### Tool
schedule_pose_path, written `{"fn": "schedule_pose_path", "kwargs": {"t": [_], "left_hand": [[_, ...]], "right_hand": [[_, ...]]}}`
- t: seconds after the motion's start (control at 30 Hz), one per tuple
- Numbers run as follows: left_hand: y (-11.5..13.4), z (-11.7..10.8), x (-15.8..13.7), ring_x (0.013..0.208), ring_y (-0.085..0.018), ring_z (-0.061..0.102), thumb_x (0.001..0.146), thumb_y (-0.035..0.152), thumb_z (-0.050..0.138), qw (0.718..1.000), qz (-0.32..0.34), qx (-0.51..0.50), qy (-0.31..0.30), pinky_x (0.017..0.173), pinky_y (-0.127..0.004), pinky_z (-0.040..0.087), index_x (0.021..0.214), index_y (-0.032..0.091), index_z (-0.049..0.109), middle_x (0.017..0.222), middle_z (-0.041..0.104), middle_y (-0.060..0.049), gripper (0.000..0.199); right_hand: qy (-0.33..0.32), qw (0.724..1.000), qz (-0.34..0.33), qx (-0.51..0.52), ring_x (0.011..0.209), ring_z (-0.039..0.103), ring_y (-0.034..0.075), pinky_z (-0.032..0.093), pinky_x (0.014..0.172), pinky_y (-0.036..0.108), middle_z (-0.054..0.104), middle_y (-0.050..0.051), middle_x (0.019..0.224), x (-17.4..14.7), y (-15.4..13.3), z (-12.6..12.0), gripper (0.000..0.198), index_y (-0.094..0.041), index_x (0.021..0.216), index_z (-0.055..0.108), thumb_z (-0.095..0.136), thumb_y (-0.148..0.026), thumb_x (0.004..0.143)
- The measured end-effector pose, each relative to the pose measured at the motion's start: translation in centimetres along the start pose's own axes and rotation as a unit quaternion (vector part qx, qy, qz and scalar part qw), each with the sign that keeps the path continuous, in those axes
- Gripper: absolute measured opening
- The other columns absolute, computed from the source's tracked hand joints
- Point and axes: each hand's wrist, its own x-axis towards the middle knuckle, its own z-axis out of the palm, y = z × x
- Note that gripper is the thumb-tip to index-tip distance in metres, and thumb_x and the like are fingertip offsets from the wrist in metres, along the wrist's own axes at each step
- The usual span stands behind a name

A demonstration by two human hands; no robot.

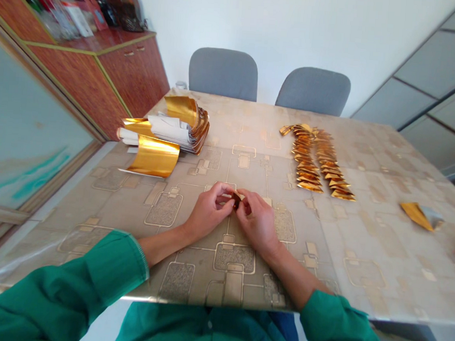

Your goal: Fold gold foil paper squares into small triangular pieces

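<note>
Between the fingertips of both hands is a small folded piece of gold foil paper (236,202), mostly covered by the fingers. My left hand (211,211) pinches its left side and my right hand (258,218) its right side, just above the table in front of me. Ahead to the left lies a loose stack of gold-and-white foil sheets (172,127), with one curled gold sheet (155,156) at its near edge. Two rows of folded gold pieces (308,163) stand on the right half of the table.
A patterned plastic cloth covers the table (200,272). Farther right lies a gold and silver scrap (419,215). Two grey chairs (223,72) stand against the far side, and a wooden cabinet (135,70) with bottles on it is at the back left.
</note>
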Motion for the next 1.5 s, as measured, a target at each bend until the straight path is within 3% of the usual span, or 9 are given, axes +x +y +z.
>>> {"fn": "schedule_pose_path", "kwargs": {"t": [0.2, 0.4, 0.6, 0.83, 0.97, 1.17, 1.33, 1.5], "left_hand": [[-0.1, 0.2, 0.0, 0.072, -0.013, 0.070, 0.080, 0.023, 0.061, 1.000, -0.004, -0.007, -0.003, 0.061, -0.022, 0.058, 0.096, 0.018, 0.056, 0.090, 0.068, -0.002, 0.017], [-0.3, 0.0, 0.2, 0.075, -0.013, 0.069, 0.074, 0.017, 0.057, 0.999, 0.020, -0.006, 0.035, 0.068, -0.022, 0.056, 0.090, 0.017, 0.055, 0.083, 0.068, 0.000, 0.016], [-0.6, 0.3, 0.0, 0.067, -0.015, 0.069, 0.071, 0.019, 0.058, 0.998, -0.045, -0.042, 0.008, 0.060, -0.026, 0.059, 0.088, 0.020, 0.048, 0.079, 0.069, 0.001, 0.020], [-0.6, 0.1, 0.1, 0.056, -0.013, 0.066, 0.073, 0.019, 0.057, 0.999, -0.027, -0.023, 0.022, 0.053, -0.023, 0.056, 0.098, 0.021, 0.048, 0.065, 0.063, 0.007, 0.026], [-0.7, 0.1, 0.1, 0.062, -0.014, 0.067, 0.073, 0.024, 0.059, 0.999, -0.033, -0.023, 0.019, 0.057, -0.025, 0.059, 0.089, 0.020, 0.050, 0.073, 0.066, 0.004, 0.018], [-0.8, -0.6, 0.7, 0.058, -0.011, 0.062, 0.075, 0.020, 0.058, 0.993, 0.035, 0.104, 0.048, 0.052, -0.019, 0.049, 0.079, 0.018, 0.056, 0.067, 0.063, 0.002, 0.005], [-0.6, -0.7, 0.6, 0.049, -0.010, 0.057, 0.074, 0.019, 0.057, 0.991, 0.027, 0.120, 0.062, 0.049, -0.018, 0.043, 0.076, 0.019, 0.052, 0.058, 0.059, 0.005, 0.005], [-0.6, -0.3, 0.2, 0.047, -0.009, 0.056, 0.073, 0.015, 0.055, 0.989, 0.024, 0.142, 0.037, 0.047, -0.018, 0.039, 0.077, 0.020, 0.048, 0.055, 0.057, 0.006, 0.009]], "right_hand": [[-0.036, 0.994, -0.024, -0.100, 0.085, 0.062, 0.020, 0.047, 0.074, 0.029, 0.069, 0.007, 0.091, 0.1, -0.1, -0.1, 0.023, -0.020, 0.108, 0.063, 0.048, -0.015, 0.092], [-0.062, 0.974, -0.011, -0.219, 0.075, 0.062, 0.021, 0.042, 0.064, 0.029, 0.069, 0.010, 0.087, -0.1, -0.9, 0.4, 0.025, -0.019, 0.115, 0.060, 0.054, -0.026, 0.092], [-0.035, 0.963, -0.006, -0.268, 0.060, 0.061, 0.021, 0.035, 0.058, 0.030, 0.070, 0.008, 0.071, -0.1, -0.4, 0.7, 0.034, -0.014, 0.123, 0.056, 0.047, -0.017, 0.090], [-0.037, 0.964, -0.033, -0.263, 0.064, 0.064, 0.020, 0.034, 0.058, 0.029, 0.072, 0.007, 0.081, -0.3, -0.6, 0.9, 0.026, -0.015, 0.116, 0.056, 0.052, -0.022, 0.091], [-0.052, 0.962, 0.009, -0.268, 0.064, 0.063, 0.018, 0.033, 0.057, 0.028, 0.071, 0.006, 0.086, -0.2, -0.8, 0.8, 0.021, -0.018, 0.110, 0.056, 0.048, -0.016, 0.090], [-0.051, 0.970, 0.029, -0.235, 0.070, 0.064, 0.017, 0.036, 0.059, 0.025, 0.070, 0.009, 0.095, 0.2, -0.6, 0.3, 0.020, -0.017, 0.110, 0.055, 0.044, -0.017, 0.093], [-0.049, 0.981, 0.058, -0.178, 0.065, 0.065, 0.017, 0.033, 0.056, 0.024, 0.071, 0.005, 0.081, 0.0, 0.0, 0.4, 0.023, -0.017, 0.112, 0.054, 0.042, -0.020, 0.093], [-0.060, 0.973, 0.080, -0.210, 0.061, 0.064, 0.018, 0.026, 0.054, 0.026, 0.071, 0.004, 0.073, 0.1, 0.3, 0.4, 0.019, -0.019, 0.102, 0.058, 0.042, -0.017, 0.090]]}}
